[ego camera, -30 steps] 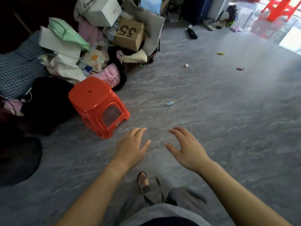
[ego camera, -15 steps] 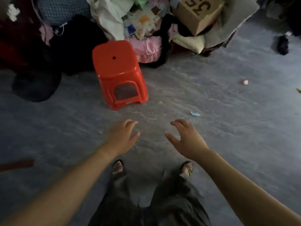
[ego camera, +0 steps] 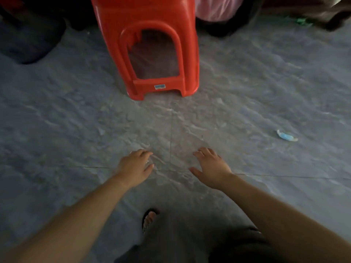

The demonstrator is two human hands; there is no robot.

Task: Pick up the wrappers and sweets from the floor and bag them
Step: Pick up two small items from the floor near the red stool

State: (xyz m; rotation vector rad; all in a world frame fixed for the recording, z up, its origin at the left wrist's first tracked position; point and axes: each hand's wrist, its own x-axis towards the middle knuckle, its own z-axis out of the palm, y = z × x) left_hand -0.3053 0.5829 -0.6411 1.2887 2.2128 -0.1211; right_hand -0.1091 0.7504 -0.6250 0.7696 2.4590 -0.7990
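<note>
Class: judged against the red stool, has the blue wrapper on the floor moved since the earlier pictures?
No. The blue wrapper still lies right of and nearer than the red stool; only the camera has moved.

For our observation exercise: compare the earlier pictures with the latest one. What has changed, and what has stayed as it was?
The view has tipped down and closed in: the red stool now fills the top, the piled boxes and the far sweets have left the picture. The blue wrapper now lies right of the hands. Unchanged: left hand and right hand stay open, empty, over the floor; nothing picked up.

Head view, steeply down at floor [ego camera: 247,92]
</note>
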